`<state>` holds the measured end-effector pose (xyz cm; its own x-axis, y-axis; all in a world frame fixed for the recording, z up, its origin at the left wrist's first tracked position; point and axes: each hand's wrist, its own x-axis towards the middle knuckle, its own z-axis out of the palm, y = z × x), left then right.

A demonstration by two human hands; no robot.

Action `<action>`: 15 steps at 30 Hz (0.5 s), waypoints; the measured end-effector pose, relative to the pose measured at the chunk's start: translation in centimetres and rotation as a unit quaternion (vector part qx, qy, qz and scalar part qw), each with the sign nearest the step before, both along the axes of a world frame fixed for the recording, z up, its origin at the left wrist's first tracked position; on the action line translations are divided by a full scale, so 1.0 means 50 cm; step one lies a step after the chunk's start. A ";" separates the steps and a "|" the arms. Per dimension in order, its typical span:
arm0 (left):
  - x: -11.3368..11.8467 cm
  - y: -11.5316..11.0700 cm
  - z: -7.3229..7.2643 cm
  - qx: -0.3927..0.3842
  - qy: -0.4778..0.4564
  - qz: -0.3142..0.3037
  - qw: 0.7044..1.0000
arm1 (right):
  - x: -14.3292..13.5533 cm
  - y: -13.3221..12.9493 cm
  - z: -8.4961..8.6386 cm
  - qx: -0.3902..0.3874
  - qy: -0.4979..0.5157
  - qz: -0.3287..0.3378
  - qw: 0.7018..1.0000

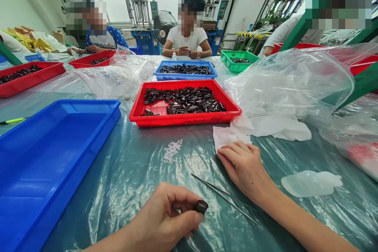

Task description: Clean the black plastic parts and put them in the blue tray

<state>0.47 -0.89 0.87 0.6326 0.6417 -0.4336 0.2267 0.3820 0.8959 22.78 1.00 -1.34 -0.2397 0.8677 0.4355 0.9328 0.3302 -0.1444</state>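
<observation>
My left hand (168, 216) is closed, with a small glossy black part (201, 206) pinched between thumb and fingers. Up and to the right, my right hand (246, 165) has its fingers curled together on the lower edge of a white cloth (226, 136); the thumb is mostly hidden. Metal tweezers (224, 195) lie on the plastic-covered table between my hands. Beyond my left hand is a little pile of tiny white pieces (172, 151). A red tray (183, 120) full of similar black parts stands farther off.
At left is a blue tray (56, 138). A translucent bottle (311, 184) lies at right, near crumpled clear plastic bags (289, 78). Farther back stand a second blue tray (186, 76) and a green tray (236, 65). Several people sit around the table (141, 157).
</observation>
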 end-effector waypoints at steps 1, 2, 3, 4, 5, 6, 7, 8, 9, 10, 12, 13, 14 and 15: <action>-0.001 -0.001 -0.004 0.002 -0.003 -0.002 1.000 | 0.001 0.000 0.001 0.006 0.007 0.005 1.000; -0.002 -0.002 -0.007 0.004 -0.006 -0.005 1.000 | 0.002 0.000 0.002 0.013 0.015 0.010 1.000; -0.002 -0.002 -0.008 0.005 -0.008 -0.009 1.000 | 0.003 0.000 0.002 0.019 0.024 0.015 0.999; -0.002 -0.003 -0.008 0.007 -0.010 -0.012 1.000 | 0.004 0.000 0.003 0.024 0.035 0.019 0.999; -0.001 -0.002 -0.006 0.013 -0.010 -0.013 1.000 | 0.004 -0.001 0.004 0.028 0.047 0.025 0.998; 0.000 -0.002 -0.003 0.025 -0.008 -0.014 1.000 | 0.003 -0.003 0.005 0.029 0.059 0.033 0.997; 0.001 -0.001 0.000 0.041 -0.007 -0.016 0.999 | 0.002 -0.006 0.007 0.027 0.073 0.041 0.996; 0.002 0.000 0.004 0.059 -0.004 -0.019 0.998 | -0.001 -0.010 0.010 0.022 0.088 0.050 0.995; 0.003 0.002 0.008 0.075 -0.003 -0.022 0.997 | -0.004 -0.015 0.014 0.013 0.103 0.058 0.993; 0.004 0.003 0.011 0.087 -0.002 -0.025 0.996 | -0.008 -0.021 0.018 0.002 0.117 0.063 0.991; 0.006 0.006 0.015 0.094 -0.008 -0.030 0.995 | -0.017 -0.034 0.030 -0.022 0.142 0.066 0.987; 0.006 0.007 0.016 0.093 -0.012 -0.030 0.995 | -0.021 -0.041 0.035 -0.040 0.163 0.067 0.984; 0.006 0.008 0.016 0.093 -0.017 -0.030 0.995 | -0.025 -0.047 0.041 -0.064 0.191 0.069 0.977; 0.006 0.009 0.015 0.094 -0.021 -0.028 0.995 | -0.028 -0.052 0.045 -0.092 0.225 0.073 0.967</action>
<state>0.78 -0.43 1.62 0.6853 0.6716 -0.2815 0.2036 0.1945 0.9595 21.38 -1.60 0.94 -0.1882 0.9118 0.3650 0.7066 0.3839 -0.5945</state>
